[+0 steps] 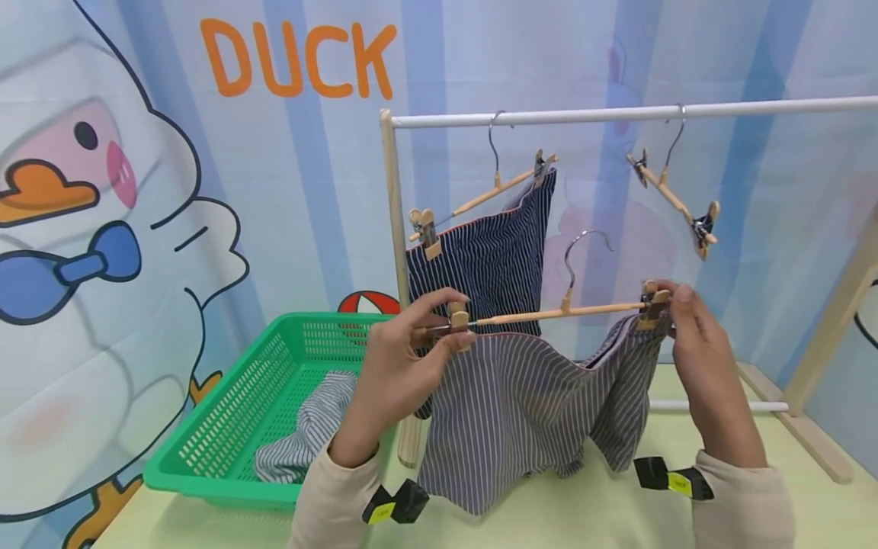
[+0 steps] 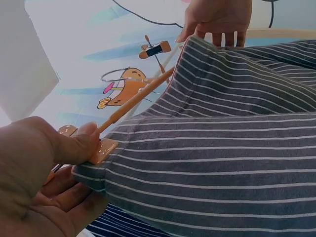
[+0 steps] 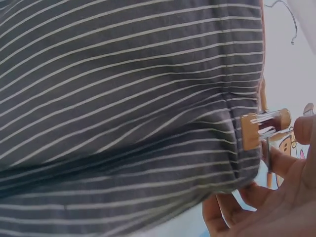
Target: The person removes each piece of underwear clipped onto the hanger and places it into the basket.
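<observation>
Grey shorts with white stripes (image 1: 507,389) hang by the waistband from a wooden clip hanger (image 1: 528,314), whose metal hook points up free of the rail. With thumb and fingers, my left hand (image 1: 405,358) pinches the hanger's left clip (image 2: 102,150), which bites the waistband corner. At the other end, my right hand (image 1: 706,358) holds the hanger by its right clip (image 3: 252,131), the thumb beside the clip handle and some fingers behind the cloth. That clip also grips the waistband. The cloth sags between both clips.
Behind, a white rail (image 1: 590,116) on a wooden stand carries navy striped clothing (image 1: 494,244) on one clip hanger and a bare clip hanger (image 1: 668,198). On the left stands a green basket (image 1: 206,488) with a striped cloth (image 1: 309,427) inside. The tabletop (image 1: 569,522) is pale yellow.
</observation>
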Available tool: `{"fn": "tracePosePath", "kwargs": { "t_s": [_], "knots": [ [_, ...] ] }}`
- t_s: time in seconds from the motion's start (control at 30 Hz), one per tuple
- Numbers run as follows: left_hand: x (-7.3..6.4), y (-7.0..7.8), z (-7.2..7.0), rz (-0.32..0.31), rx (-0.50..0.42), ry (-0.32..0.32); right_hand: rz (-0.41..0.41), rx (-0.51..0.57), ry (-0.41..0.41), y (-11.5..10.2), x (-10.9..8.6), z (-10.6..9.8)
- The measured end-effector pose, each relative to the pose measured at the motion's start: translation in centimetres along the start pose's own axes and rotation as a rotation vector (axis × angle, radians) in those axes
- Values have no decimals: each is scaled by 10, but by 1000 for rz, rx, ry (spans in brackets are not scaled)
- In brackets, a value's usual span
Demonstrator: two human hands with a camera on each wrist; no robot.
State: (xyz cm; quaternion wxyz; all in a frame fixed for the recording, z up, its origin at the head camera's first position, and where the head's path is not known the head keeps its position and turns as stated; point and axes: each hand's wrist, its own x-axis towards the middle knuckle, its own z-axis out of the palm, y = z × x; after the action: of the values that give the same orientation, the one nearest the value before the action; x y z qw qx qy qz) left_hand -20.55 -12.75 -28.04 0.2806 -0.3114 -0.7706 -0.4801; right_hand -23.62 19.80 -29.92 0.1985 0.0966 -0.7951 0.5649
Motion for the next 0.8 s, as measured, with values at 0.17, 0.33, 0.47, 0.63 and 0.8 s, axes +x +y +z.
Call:
{"fn": "tracePosePath", "kwargs": {
  "t_s": [0.17, 0.33, 0.47, 0.63, 0.8],
  "knots": [
    [0, 0, -1, -9, -26, -18, -73, 41, -45, -1, -2, 0],
    [1, -4, -5, -15, -47, -11, -107, 89, -81, -2, -5, -3],
    [2, -4, -10, -54, -47, -15, -96, 139, -97, -4, -6, -5],
    [2, -5, -12, -81, -45, -26, -101, 177, -105, -5, -7, -4],
    [2, -5, -12, -94, -45, -33, -109, 223, -96, -4, -9, -4]
  ]
}}
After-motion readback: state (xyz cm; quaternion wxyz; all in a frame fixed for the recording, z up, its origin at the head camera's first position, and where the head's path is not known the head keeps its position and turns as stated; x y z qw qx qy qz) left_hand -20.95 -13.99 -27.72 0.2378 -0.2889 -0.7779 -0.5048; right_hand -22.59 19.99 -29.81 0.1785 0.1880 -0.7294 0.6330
